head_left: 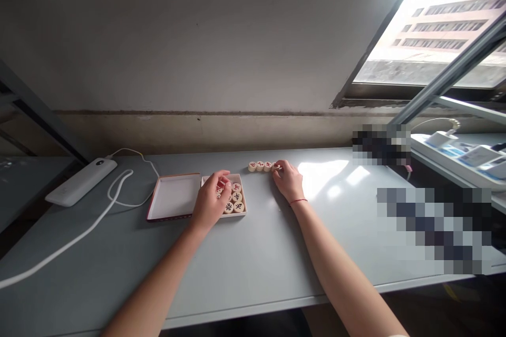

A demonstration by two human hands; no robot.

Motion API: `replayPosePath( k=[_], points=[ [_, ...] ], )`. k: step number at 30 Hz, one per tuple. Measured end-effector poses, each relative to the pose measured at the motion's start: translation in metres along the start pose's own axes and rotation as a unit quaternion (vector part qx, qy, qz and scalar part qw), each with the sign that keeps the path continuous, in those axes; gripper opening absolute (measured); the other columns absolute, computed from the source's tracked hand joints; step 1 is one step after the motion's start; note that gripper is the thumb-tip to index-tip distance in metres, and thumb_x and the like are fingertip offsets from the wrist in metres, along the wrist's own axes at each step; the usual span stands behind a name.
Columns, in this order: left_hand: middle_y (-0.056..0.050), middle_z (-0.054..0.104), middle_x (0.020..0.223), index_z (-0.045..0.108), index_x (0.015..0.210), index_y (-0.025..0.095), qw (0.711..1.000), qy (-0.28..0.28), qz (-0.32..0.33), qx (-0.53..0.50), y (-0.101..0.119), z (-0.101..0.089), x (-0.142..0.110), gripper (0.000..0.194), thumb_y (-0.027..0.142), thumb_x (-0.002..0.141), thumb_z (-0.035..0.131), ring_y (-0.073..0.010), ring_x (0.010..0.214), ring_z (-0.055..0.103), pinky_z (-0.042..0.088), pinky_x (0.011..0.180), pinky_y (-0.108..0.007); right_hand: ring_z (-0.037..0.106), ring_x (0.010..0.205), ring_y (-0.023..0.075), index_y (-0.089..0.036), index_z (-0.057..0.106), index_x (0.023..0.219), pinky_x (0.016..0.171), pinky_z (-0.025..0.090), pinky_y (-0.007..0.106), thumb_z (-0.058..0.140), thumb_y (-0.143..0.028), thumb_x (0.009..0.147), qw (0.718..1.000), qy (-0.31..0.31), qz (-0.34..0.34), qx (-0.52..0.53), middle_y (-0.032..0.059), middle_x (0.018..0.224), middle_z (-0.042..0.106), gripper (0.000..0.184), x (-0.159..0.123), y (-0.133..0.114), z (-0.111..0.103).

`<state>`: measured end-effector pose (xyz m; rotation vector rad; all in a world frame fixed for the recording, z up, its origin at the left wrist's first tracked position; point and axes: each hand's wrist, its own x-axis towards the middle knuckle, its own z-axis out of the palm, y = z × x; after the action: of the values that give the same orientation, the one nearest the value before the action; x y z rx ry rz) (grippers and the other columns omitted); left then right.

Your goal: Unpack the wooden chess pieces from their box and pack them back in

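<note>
My left hand (pixel 211 200) sits over a shallow white box (pixel 243 195) of round wooden Chinese chess pieces, its fingertips closed on a red-marked piece (pixel 220 188). The hand hides part of the box. To the right of the box, several pieces stand in a row (pixel 260 166) along the far side of the grey desk (pixel 237 253). My right hand (pixel 288 180) pinches the end piece (pixel 275 167) of that row. The box's red-edged lid (pixel 173 197) lies open side up, just left of the box.
A white power bank (pixel 81 181) with a white cable (pixel 71 234) lies at the desk's left. A white power strip (pixel 454 155) with a plug stands at the right, beyond pixelated patches. A wall rises behind the desk, and a window is at upper right.
</note>
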<state>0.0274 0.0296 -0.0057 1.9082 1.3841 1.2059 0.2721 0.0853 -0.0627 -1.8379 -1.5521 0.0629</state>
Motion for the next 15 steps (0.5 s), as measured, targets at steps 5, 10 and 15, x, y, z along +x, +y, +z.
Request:
replayPosePath(
  k=[5,10,15],
  points=[
    [-0.002,0.065,0.090,0.057,0.108,0.022,0.999,0.007,0.000,0.036,-0.003,-0.006,0.004,0.024,0.029,0.088,0.047,-0.0165,0.081,0.062,0.049,0.079,-0.030,0.057,0.088,0.0236,-0.023,0.059,0.099,0.075,0.039,0.035,0.047,-0.026,0.077,1.000,0.002,0.002,0.014,0.0050,0.096,0.068,0.025,0.001,0.000,-0.001],
    [-0.006,0.068,0.096,0.063,0.099,0.021,0.983,0.010,0.025,0.183,-0.020,-0.022,0.015,0.024,0.021,0.086,0.042,-0.0211,0.090,0.061,0.046,0.083,-0.034,0.055,0.093,0.0270,-0.021,0.062,0.103,0.077,0.040,0.038,0.049,-0.027,0.082,0.998,0.053,-0.018,-0.017,0.0079,0.095,0.067,0.026,-0.008,-0.021,-0.014],
    [-0.007,0.066,0.095,0.069,0.089,0.021,0.950,-0.071,0.009,0.304,-0.033,-0.033,0.018,0.028,0.021,0.087,0.041,-0.0265,0.095,0.058,0.045,0.082,-0.038,0.058,0.065,0.0163,-0.022,0.062,0.108,0.066,0.042,0.028,0.039,-0.033,0.094,0.971,-0.125,-0.163,0.119,0.0021,0.074,0.067,0.029,-0.031,-0.061,-0.019]
  ],
)
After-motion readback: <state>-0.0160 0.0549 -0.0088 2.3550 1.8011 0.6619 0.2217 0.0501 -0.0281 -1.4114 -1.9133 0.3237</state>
